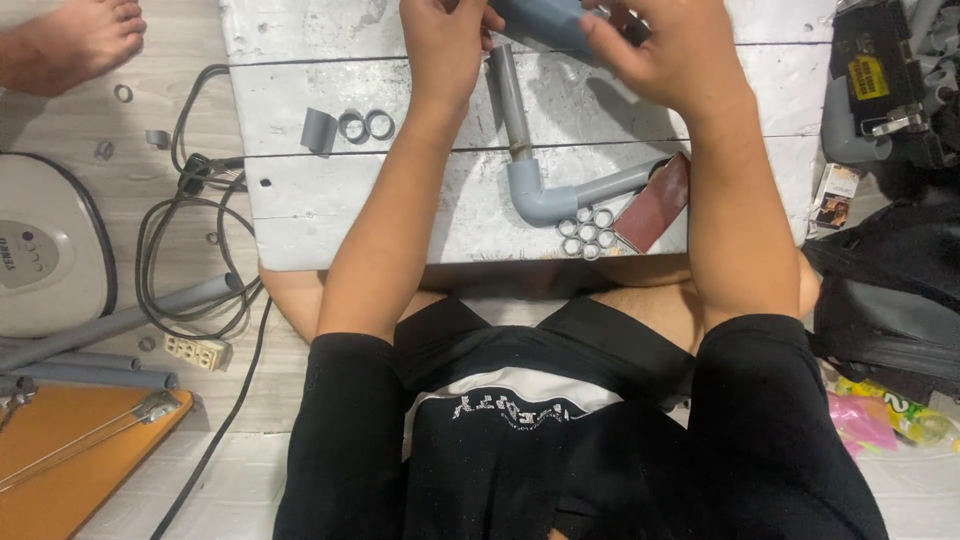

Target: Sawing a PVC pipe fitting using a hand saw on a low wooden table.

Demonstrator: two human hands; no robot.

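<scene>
Both hands meet at the top edge over a low white wooden board [330,215]. My right hand [665,55] wraps a short grey pipe piece [545,20], gripping it from the right. My left hand [445,45] is at the same piece's left end, fingers curled against it. Just below lies a grey pipe assembly [530,180]: a straight pipe running down into an elbow, with a second pipe going off to the right. A cluster of several small grey rings [588,232] sits next to the elbow.
Two grey rings [366,125] and a short grey sleeve [319,130] lie on the board's left. A reddish-brown sandpaper block [655,205] lies right of the elbow. Black cables [185,240], long grey pipes [110,325], a white appliance [40,245] and another person's foot [70,40] are on the left; dark bags [885,290] on the right.
</scene>
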